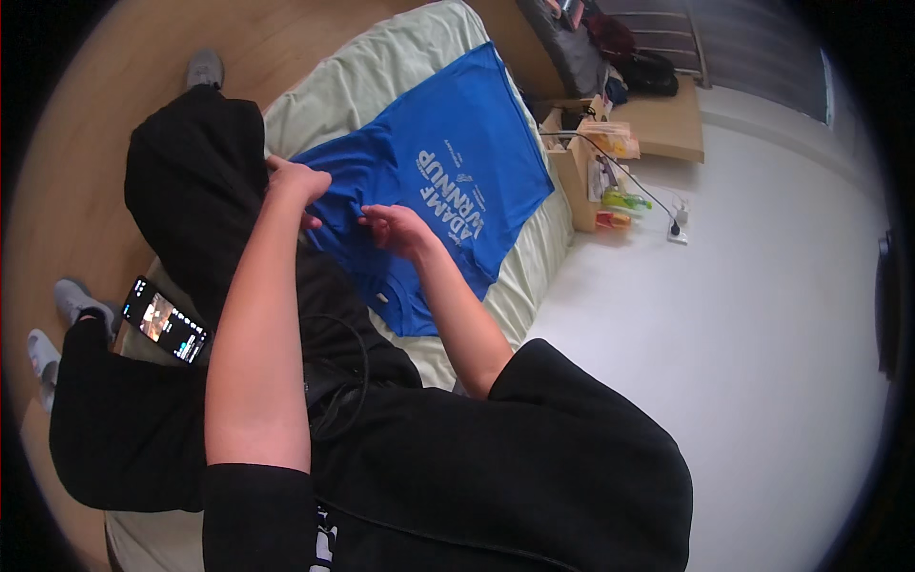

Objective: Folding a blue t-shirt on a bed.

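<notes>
A blue T-shirt [457, 150] with white printed lettering lies spread on the bed, its neckline towards me and its hem at the far side. My right hand [400, 232] pinches a small fold of the fabric between thumb and fingertips, near the middle of the shirt's left part. At the shirt's left edge, beside my knee, my left hand [299, 184] touches the bunched cloth. Its fingers are partly hidden behind the hand, so its grip is unclear.
Light green bedding [386, 57] covers the bed. A lit smartphone [166, 320] lies between my black-trousered legs [193, 164]. Beyond the bed stands a wooden shelf unit [575, 179] with packets. A black cable [629, 171] runs to a wall socket [678, 232]. Grey shoes [206, 69] rest over the floor.
</notes>
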`<state>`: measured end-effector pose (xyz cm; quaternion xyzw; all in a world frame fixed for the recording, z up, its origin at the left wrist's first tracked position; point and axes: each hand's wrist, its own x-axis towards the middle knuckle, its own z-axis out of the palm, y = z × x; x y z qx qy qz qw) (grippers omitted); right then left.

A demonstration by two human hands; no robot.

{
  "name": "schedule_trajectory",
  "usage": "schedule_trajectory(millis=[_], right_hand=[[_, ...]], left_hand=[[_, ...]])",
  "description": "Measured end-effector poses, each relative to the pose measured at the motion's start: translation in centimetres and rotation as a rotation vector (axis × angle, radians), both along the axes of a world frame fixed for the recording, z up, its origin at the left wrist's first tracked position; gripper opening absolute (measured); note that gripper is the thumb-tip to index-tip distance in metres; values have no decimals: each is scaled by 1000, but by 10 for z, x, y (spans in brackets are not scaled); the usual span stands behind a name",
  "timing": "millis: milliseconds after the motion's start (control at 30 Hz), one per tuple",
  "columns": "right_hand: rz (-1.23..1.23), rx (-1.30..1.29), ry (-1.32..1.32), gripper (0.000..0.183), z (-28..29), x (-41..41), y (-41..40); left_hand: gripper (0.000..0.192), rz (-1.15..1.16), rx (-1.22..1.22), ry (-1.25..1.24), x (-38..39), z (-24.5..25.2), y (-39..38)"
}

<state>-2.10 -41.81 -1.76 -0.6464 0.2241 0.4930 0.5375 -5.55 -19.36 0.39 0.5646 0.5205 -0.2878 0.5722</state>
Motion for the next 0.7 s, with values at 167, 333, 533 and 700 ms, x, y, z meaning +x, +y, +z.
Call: schedule_trajectory(millis=[167,333,533,700], right_hand=[[-313,391,434,12,-8,9,-13],[-515,481,535,12,-1,10,-1],[-64,123,368,22,-5,15,-7],[370,-443,-521,37,15,62,-11]], left_hand=[[101,-126,47,-6,2,5,-1],[113,30,6,-12,6,-30,-9],[96,-19,133,-59,8,-63,-18],[97,-224,133,-46,-2,-34,-7]])
